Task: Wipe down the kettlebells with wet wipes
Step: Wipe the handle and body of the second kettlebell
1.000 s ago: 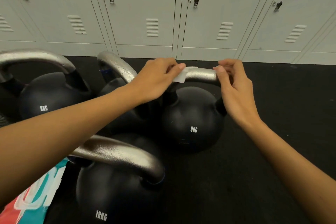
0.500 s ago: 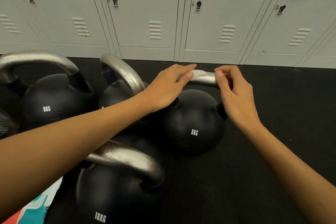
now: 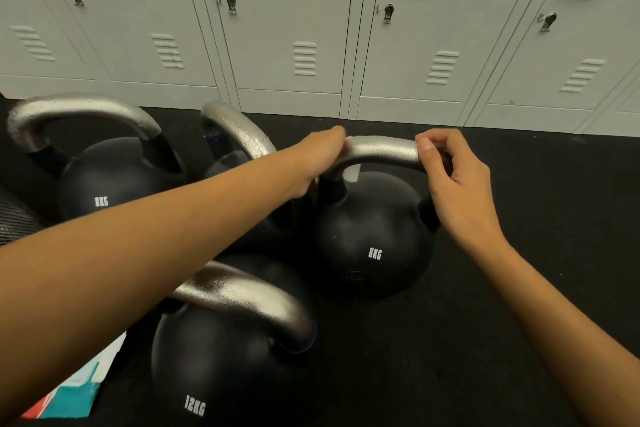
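1. White wet wipe (image 3: 352, 173) is held by the left hand (image 3: 317, 158), curled over the left bend of the silver handle (image 3: 381, 151).
2. The handle's right end is pinched by the right hand (image 3: 453, 180).
3. The 8KG kettlebell (image 3: 374, 239) is set on black floor (image 3: 519, 288), beside three others, before grey lockers (image 3: 294, 28).

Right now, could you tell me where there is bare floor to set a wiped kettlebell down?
The black floor right of the held 8KG bell is bare up to the lockers. A narrower bare strip runs between bell and lockers. It is crowded left: the 12KG bell, another 8KG bell and a fourth bell stand close together, with a packet at the bottom left.
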A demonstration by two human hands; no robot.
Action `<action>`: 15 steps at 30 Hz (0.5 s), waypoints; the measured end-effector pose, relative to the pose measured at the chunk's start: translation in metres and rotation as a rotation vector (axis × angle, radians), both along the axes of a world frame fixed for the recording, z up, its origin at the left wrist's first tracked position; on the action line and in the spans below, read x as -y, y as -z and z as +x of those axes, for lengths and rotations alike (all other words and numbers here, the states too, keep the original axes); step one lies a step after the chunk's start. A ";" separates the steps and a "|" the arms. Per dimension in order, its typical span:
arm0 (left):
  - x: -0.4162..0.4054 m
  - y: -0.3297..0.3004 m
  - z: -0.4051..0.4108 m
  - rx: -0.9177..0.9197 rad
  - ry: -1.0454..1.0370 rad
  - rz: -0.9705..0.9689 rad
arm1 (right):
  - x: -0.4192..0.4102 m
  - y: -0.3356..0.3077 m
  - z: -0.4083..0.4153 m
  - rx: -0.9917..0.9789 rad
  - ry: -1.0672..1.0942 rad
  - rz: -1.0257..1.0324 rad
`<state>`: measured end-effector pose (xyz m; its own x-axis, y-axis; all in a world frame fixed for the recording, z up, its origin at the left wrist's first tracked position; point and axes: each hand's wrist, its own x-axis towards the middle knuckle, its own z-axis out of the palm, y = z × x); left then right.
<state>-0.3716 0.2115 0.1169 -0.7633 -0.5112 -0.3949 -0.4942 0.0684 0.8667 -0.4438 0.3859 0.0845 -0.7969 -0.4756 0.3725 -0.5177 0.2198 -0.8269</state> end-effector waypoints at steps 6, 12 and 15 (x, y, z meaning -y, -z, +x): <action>0.007 -0.007 0.004 0.147 -0.217 0.302 | -0.001 0.001 -0.001 -0.004 -0.007 -0.005; 0.006 -0.013 -0.010 0.083 -0.240 0.234 | 0.001 0.006 -0.002 -0.021 0.012 -0.026; -0.006 -0.011 -0.005 0.066 -0.250 0.261 | 0.001 0.006 -0.002 -0.031 0.014 -0.021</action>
